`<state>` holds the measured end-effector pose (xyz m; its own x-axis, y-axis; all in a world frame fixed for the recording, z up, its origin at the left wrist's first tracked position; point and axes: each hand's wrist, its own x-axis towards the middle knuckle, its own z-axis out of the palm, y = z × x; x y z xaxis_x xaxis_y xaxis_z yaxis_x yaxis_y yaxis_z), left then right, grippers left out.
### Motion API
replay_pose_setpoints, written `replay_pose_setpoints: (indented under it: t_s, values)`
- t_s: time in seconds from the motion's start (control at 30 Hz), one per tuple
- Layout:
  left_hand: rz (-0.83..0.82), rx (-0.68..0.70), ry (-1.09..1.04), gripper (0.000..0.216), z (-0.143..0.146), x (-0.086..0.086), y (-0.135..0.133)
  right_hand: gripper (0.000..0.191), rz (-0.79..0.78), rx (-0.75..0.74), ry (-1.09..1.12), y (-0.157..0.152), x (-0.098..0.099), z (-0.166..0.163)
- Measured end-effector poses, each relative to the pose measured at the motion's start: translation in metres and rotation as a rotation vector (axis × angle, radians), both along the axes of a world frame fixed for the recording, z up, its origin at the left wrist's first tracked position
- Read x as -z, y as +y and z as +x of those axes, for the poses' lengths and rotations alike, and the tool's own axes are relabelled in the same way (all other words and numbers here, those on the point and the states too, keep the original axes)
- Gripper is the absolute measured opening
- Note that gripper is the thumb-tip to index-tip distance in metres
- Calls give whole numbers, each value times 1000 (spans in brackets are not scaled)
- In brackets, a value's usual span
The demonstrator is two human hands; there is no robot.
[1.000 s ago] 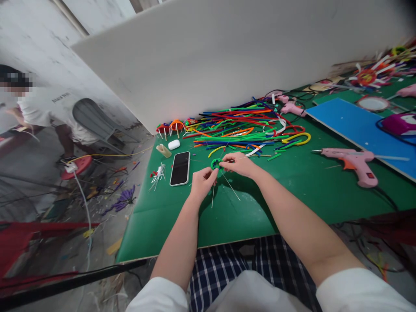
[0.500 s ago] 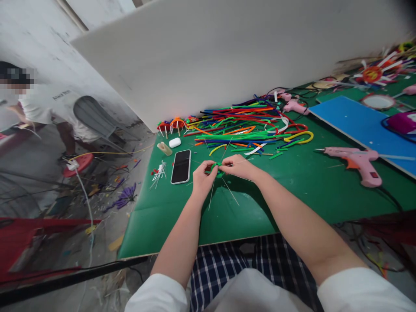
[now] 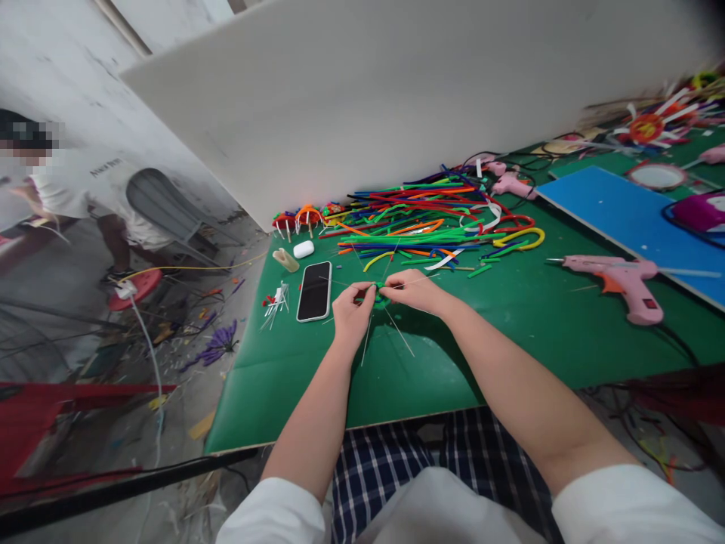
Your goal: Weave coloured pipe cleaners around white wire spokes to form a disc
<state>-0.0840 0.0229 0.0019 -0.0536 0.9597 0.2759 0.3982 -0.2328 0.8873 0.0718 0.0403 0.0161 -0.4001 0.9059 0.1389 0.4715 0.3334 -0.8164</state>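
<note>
Between my two hands, just over the green tabletop, is a small green pipe-cleaner piece (image 3: 383,301) with several thin pale rods fanning out from it. My left hand (image 3: 354,306) pinches it from the left with thumb and forefinger. From the right, the fingertips of my right hand (image 3: 408,287) close on the same green piece. My fingers cover most of its middle, so its exact shape is hard to make out. A phone (image 3: 315,292) lies flat to the left of my left hand.
Many coloured pipe cleaners (image 3: 408,219) are heaped behind my hands. A pink glue gun (image 3: 623,281) lies on the right, near a blue board (image 3: 634,219). A white case (image 3: 303,249) and thin white sticks (image 3: 276,302) lie at left. Another person (image 3: 62,189) is at far left.
My fingertips have shifted slightly on the green piece and the rods have tilted a little. Both hands still grip it in nearly the same place.
</note>
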Motion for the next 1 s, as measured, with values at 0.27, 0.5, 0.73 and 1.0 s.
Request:
replay_pose_setpoints:
  t_s: [0.27,0.5,0.73,1.0]
  values:
    - [-22,-24,13,25,1,2,1,29,16,18,-30,0,0,-1]
    - [-12,-53,9,24,3,0,-1,29,43,35,-51,0,0,-1]
    - [-33,-60,-19,22,4,-2,-2,30,56,22,-47,-1,-1,-2]
    - [-38,-46,-44,23,5,-1,-1,30,66,25,-66,0,-1,-2]
